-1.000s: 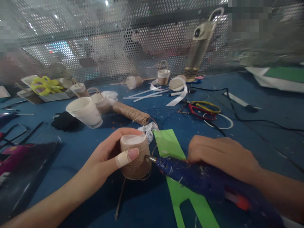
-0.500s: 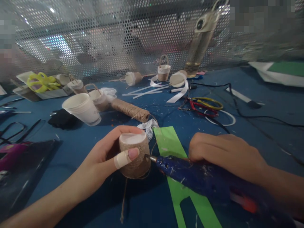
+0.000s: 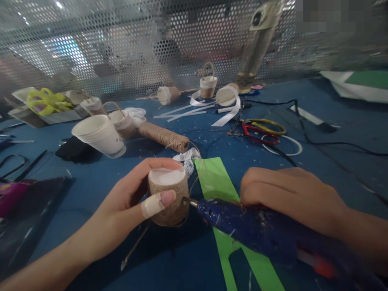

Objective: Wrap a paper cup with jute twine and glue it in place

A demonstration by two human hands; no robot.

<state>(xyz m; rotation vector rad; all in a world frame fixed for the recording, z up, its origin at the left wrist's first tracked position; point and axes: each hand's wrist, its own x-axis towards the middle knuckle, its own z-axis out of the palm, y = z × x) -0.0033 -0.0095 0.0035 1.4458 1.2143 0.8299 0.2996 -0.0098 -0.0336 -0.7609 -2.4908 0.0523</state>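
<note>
My left hand (image 3: 127,206) is wrapped round a small upturned cup covered in jute twine (image 3: 168,195), thumb with a plaster pressed on its side. A loose twine end (image 3: 133,247) trails from the cup toward me. My right hand (image 3: 287,196) grips a blue glue gun (image 3: 260,230) lying low over the blue table. The gun's metal nozzle (image 3: 189,202) touches the cup's lower right side. A green paper strip (image 3: 216,184) lies under the gun.
A stack of white paper cups (image 3: 100,135), a twine spool (image 3: 163,136), and lace (image 3: 188,157) lie behind my left hand. Red and yellow scissors (image 3: 262,133), white ribbon (image 3: 227,113), small finished baskets (image 3: 208,83), cables (image 3: 318,141) and a perforated metal screen (image 3: 136,52) stand farther back.
The loose twine end has swung to the left under the cup. Both hands keep their hold, with the nozzle staying at the cup's side.
</note>
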